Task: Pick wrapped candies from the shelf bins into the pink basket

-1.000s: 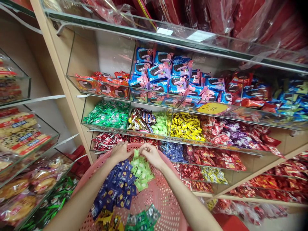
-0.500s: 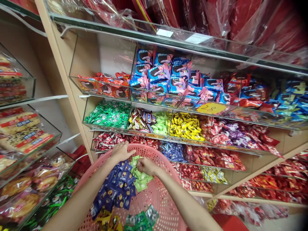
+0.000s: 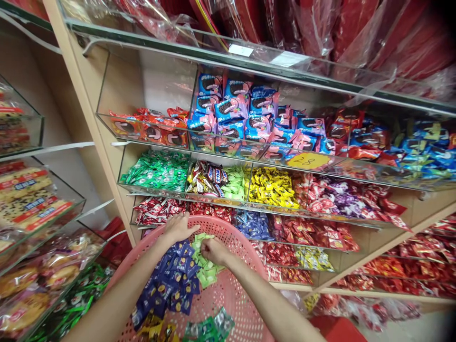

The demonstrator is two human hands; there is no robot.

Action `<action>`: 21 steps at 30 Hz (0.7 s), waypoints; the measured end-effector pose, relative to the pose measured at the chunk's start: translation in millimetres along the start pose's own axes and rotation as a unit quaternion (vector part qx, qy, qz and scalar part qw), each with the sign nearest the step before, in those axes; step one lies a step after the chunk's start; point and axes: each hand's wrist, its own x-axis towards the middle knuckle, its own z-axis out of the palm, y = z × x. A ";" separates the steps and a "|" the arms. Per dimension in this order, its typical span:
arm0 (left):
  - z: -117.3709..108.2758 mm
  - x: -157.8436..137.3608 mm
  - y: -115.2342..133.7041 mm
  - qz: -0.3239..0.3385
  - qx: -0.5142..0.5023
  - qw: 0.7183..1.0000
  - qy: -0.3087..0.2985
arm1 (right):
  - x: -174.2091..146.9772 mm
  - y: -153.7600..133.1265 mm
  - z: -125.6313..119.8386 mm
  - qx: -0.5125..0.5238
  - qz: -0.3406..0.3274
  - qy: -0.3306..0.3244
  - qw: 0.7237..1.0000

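My left hand (image 3: pixel 178 228) grips the far rim of a pink perforated plastic basket (image 3: pixel 245 247), with its thumb on the inner side and its fingers over the edge. Inside the basket, my right hand (image 3: pixel 213 250) is closed in a loose fist at the light green wrapped candies (image 3: pixel 206 274). Its fingertips are hidden, so whatever it holds cannot be made out. Dark blue wrapped candies (image 3: pixel 174 275) lie left of the green ones. Nearer to me in the basket are yellow wrapped candies (image 3: pixel 156 327) and darker green packets (image 3: pixel 210 327).
Glass-fronted shelves ahead hold blue cookie packs (image 3: pixel 231 108), green candies (image 3: pixel 156 170), yellow candies (image 3: pixel 272 187) and blue candies (image 3: pixel 252 224). A yellow price tag (image 3: pixel 308 160) is on one shelf. At left, another shelf holds packaged pastries (image 3: pixel 35 199). A red object (image 3: pixel 335 328) stands low right.
The view has shifted slightly, so the shelves appear a little further left. Both hands keep nearly the same places, the left at the rim and the right at the light green candies.
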 end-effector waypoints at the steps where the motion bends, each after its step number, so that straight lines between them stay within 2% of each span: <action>1: -0.1 0.0 0.3 0.002 0.000 1.000 -0.001 | -0.3 -0.3 -0.2 -0.008 -0.001 -0.001 1.000; 6: -1.5 -0.1 0.6 0.007 -0.008 1.000 -0.003 | -0.9 -3.1 -4.1 -0.046 0.010 0.008 0.999; 14: -1.3 -0.1 1.2 0.006 -0.011 1.000 -0.001 | -3.4 -16.1 -15.2 -0.076 0.035 0.057 0.995; 18: -3.3 -0.5 1.8 0.008 -0.010 1.000 0.007 | -13.7 -38.6 -35.8 -0.136 0.017 0.093 0.986; 21: -5.7 -0.4 1.6 0.006 -0.010 1.000 0.015 | -24.4 -61.1 -66.1 -0.170 -0.007 0.127 0.977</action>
